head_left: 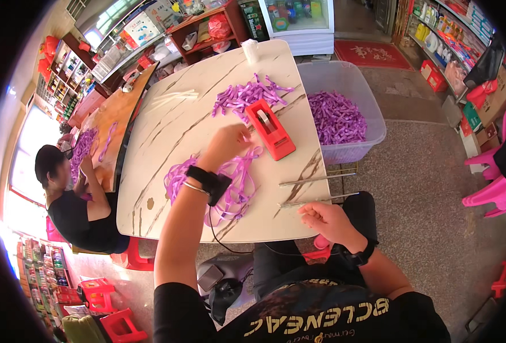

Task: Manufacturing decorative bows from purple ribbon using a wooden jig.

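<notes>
My left hand (230, 143) reaches over the table between a heap of loose purple ribbon (239, 188) and a red tape dispenser (278, 143). Its fingers are bent and drawn together; whatever they may hold is hidden. Beyond them lies a pile of short, folded purple ribbon pieces (244, 98). At the table's near right edge is my right hand (324, 222), its fingers curled into a pinch, with any contents too small to make out. Just beyond it a thin grey rod (304, 203) juts past the edge, and a second rod (304, 181) lies parallel farther off.
A clear plastic bin (373, 128) full of purple ribbon pieces stands right of the marbled table (150, 148). Pale strips (173, 98) and a white cup-like roll (250, 52) lie toward the back. At left, another person (84, 200) handles purple ribbon at a wooden table.
</notes>
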Tool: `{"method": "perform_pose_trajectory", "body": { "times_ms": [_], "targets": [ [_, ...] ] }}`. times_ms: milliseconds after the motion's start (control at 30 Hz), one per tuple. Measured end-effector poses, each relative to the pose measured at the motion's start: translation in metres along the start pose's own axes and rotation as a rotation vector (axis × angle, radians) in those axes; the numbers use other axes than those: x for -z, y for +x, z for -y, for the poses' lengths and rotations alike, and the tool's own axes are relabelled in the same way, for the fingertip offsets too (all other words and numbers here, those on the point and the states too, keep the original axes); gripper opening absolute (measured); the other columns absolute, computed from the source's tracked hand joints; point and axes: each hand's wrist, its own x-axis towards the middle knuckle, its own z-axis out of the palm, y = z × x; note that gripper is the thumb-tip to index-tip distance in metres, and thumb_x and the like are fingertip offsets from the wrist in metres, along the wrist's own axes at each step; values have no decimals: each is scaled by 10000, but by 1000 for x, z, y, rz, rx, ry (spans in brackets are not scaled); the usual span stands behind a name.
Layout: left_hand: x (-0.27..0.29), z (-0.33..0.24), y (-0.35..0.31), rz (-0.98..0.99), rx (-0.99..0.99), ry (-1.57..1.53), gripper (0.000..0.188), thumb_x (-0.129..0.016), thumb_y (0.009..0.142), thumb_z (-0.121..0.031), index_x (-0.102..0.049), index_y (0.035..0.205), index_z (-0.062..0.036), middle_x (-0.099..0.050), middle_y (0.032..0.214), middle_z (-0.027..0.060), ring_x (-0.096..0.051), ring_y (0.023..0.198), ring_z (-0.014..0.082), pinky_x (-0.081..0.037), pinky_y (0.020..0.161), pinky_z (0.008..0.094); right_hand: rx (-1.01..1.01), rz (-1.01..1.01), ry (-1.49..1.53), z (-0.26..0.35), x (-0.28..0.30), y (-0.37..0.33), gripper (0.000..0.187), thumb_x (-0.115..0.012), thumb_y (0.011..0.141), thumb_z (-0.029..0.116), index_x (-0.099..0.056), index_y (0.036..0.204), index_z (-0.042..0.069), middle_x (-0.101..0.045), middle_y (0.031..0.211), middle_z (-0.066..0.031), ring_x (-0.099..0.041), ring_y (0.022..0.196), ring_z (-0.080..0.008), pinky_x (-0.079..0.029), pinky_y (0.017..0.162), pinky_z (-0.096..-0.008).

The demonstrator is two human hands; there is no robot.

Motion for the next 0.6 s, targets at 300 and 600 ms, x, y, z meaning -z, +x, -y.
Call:
{"method": "perform_pose_trajectory", "body": {
  "times_ms": [300,600],
  "targets": [
    [-45,11,-15,-65,-82,474,173,-608,616,-139,-591,773,-67,-588,778,108,-561,736,293,-448,654,387,49,-19,-60,1,-1,0,187,-585,792,159,-580,923,26,-576,646,-48,-552,574,-99,-431,551,-227],
    [34,-4,-20,-156,-29,-620,92,-474,827,-72,-506,877,-1,-591,766,84,-585,818,165,-474,713,292,74,33,-20,0,0,-1,174,-535,834,132,-576,945,4,-593,698,-28,-550,617,-69,-445,583,-205]
  ]
}}
